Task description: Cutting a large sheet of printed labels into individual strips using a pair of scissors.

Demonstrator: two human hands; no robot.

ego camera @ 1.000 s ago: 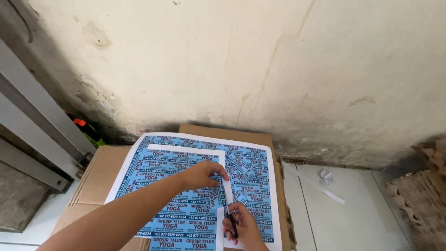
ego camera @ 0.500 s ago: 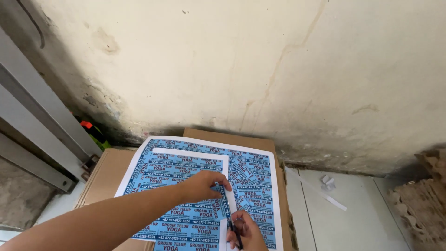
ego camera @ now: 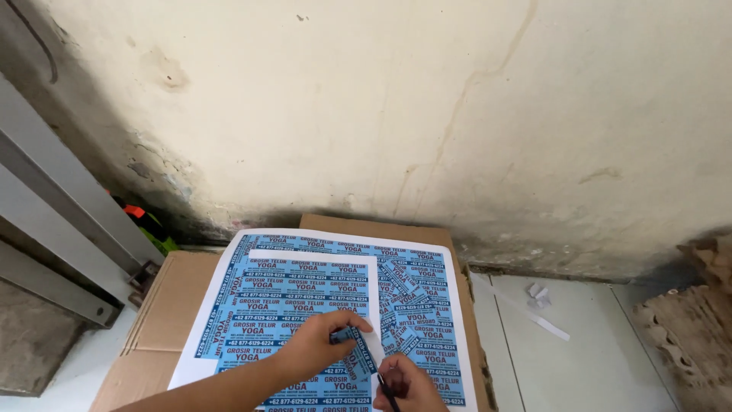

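Observation:
Two overlapping sheets of blue printed labels (ego camera: 305,294) with white borders lie on flattened brown cardboard (ego camera: 171,305) by a wall. My left hand (ego camera: 316,347) reaches in from the lower left and pinches a narrow cut strip of labels (ego camera: 358,352) that curls up off the top sheet. My right hand (ego camera: 408,385) at the bottom edge grips a thin dark cutting tool (ego camera: 385,391), its tip near the strip. Several loose cut labels (ego camera: 408,286) lie scattered on the right part of the lower sheet.
A stained cream wall (ego camera: 427,114) rises just behind the cardboard. A grey metal rail (ego camera: 53,229) slants along the left. White paper offcuts (ego camera: 534,301) lie on the pale tile floor at right. Crumpled brown cardboard (ego camera: 694,320) sits at far right.
The view has tilted up a little, so sheets and hands sit lower in frame. My left hand has lifted the strip's end off the sheet; my right hand stays by it.

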